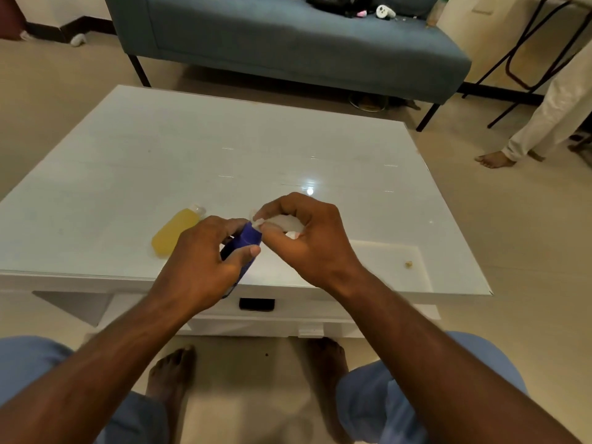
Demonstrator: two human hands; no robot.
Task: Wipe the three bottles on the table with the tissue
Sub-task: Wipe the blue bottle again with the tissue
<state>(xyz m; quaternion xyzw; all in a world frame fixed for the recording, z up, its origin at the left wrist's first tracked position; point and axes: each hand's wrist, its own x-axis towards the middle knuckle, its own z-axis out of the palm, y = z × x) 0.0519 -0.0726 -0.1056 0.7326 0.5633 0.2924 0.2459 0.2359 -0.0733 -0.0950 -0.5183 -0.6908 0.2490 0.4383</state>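
Here the white table (128,161) fills the middle of the view, and you sit at its 6 o'clock edge with both hands raised just over that edge. At 12 o'clock, beyond the table, stands a blue sofa (288,43), and at 3 o'clock a person's foot (495,160) is on the floor.

Your left hand (205,267) is curled around the blue bottle (245,243), with the thumb pressed on its side; I judge you hold it off the table so that every side can be reached. Your right hand (307,238) is closed on the white tissue (286,222), and the bunched tissue touches the top end of the blue bottle, at 1 o'clock from your left hand. It seems you are wiping this end now.

The yellow bottle (176,230) lies on its side on the table, at 10 o'clock from your left hand, just beside it. A third bottle I cannot see; perhaps your hands hide it.

A small crumb (408,264) lies at 4 o'clock near the table corner.
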